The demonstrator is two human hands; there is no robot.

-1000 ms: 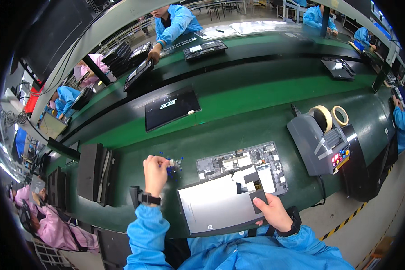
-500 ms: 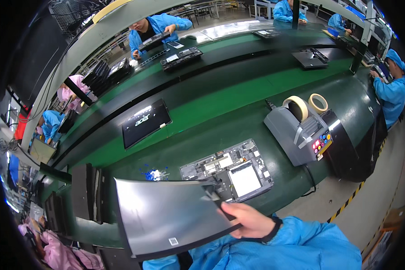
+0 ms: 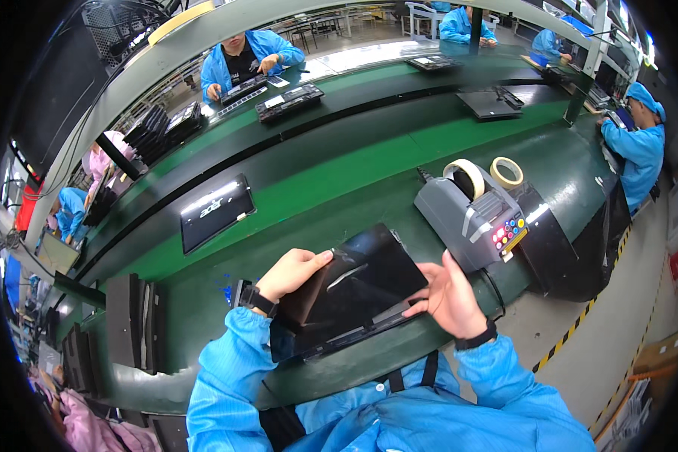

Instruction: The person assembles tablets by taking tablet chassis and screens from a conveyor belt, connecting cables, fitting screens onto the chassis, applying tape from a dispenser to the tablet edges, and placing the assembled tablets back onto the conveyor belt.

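Blue sleeves (image 3: 237, 361) cover both your forearms, which come up from the lower edge and bend toward each other, with black bands at the wrists. Your left hand (image 3: 288, 275) reaches in from the left with its back turned up, gripping the far left edge of a dark panel (image 3: 373, 267); one digit stretches to the right along that edge, while the fingertips underneath are out of sight. Your right hand (image 3: 456, 301) stands open at the panel's right end, thumb pointing up and away from you, palm turned inward, the lower fingers spread by the near right corner; you cannot tell how firmly they touch it. Between your hands, over the near part of the green bench (image 3: 196, 331), the panel slants with its far right corner highest in view and its near left corner lowest. Its upper face is black, smooth and glossy, with a pale streak of reflected light near the middle and a brownish sheen toward your left hand. Along its near side runs a dark strip (image 3: 369, 328) with small uneven details, partly covered by the panel. Small blue bits (image 3: 227, 288) lie left of your left hand, and a grey tape dispenser (image 3: 456, 218) stands beyond your right hand
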